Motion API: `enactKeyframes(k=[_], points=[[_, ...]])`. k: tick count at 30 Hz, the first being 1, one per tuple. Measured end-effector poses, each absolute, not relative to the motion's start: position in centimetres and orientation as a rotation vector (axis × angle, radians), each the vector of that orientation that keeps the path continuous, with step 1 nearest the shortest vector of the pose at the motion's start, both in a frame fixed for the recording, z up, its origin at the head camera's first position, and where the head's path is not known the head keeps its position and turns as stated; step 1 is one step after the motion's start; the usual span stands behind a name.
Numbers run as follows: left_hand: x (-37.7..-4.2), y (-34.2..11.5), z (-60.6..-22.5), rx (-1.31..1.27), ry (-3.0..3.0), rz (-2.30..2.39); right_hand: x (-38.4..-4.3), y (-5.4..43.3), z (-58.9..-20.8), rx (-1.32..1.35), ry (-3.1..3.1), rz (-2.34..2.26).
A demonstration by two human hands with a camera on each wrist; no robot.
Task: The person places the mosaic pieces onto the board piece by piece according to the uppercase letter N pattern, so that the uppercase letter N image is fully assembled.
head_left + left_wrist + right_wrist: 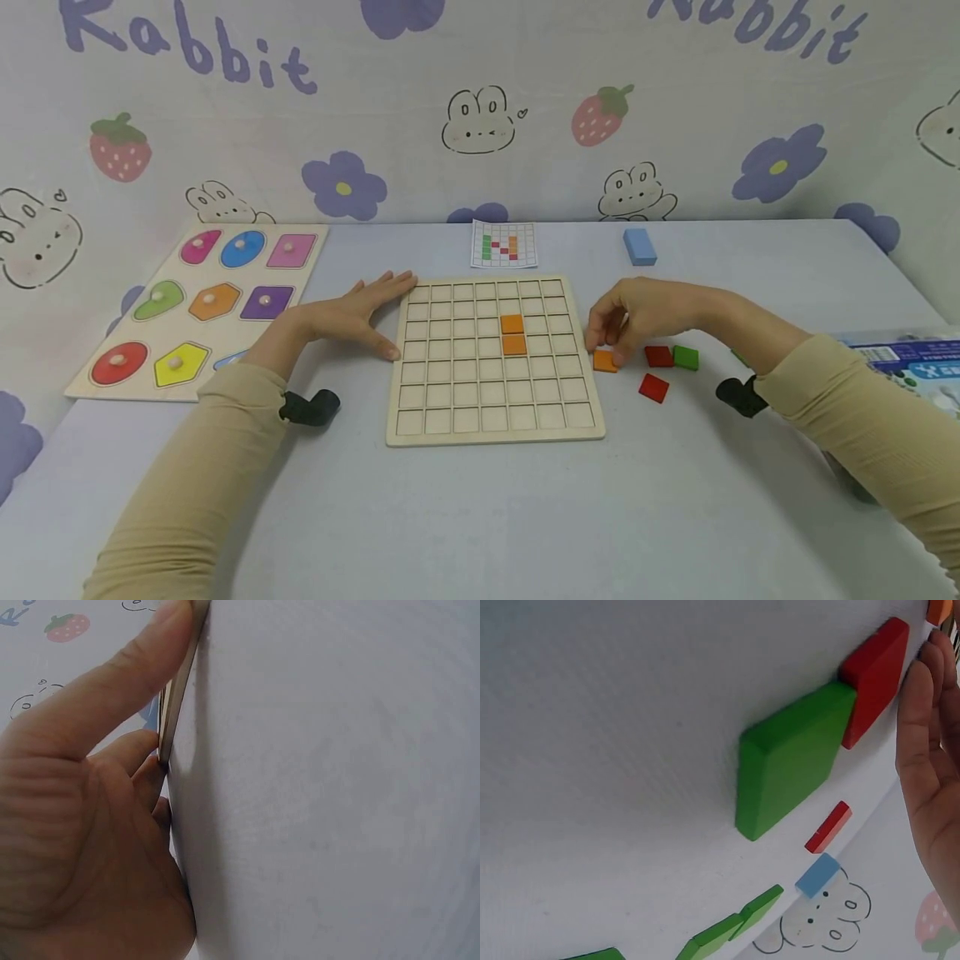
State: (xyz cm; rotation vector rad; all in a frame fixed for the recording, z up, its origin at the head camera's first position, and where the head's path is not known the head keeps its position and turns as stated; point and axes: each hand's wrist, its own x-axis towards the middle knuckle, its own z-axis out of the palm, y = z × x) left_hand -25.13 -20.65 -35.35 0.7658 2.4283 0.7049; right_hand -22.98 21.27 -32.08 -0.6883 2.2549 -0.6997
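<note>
- The left hand (351, 317) is spread flat and released, fingers extended toward 1 o'clock, with its fingertips and thumb rested against the 9-to-11 o'clock edge of the wooden grid board (465, 393).
- The right hand (641, 312) is brought in over the worktop (480, 517) from 3 o'clock, wrist bent and fingers curled downward; an orange tile (603, 363) is pinched between thumb and fingertips, on the worktop just beside the board's 3 o'clock edge.
- In the board's cells, two orange tiles (513, 345) are seated, one directly at 12 o'clock of the other, slightly toward 1 o'clock from the board's centre.
- At the board's 9 o'clock, well apart, a knobbed shape puzzle (176, 329) is filled with coloured pieces, one partly covered by the left forearm.
- Beyond the orange tile, toward 3 o'clock, a red tile (659, 357) and a green tile (686, 358) are laid touching; another red tile (654, 387) is set nearby at 4 o'clock.
- A printed pattern card (504, 258) is placed at the board's 12 o'clock.
</note>
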Motion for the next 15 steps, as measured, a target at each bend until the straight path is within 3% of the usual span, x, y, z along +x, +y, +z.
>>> enactKeyframes(k=[15], points=[[-25.07, -20.58, -35.37, 0.750, 2.449, 0.661, -22.74, 21.03, -31.96, -0.682, 2.252, -0.665]])
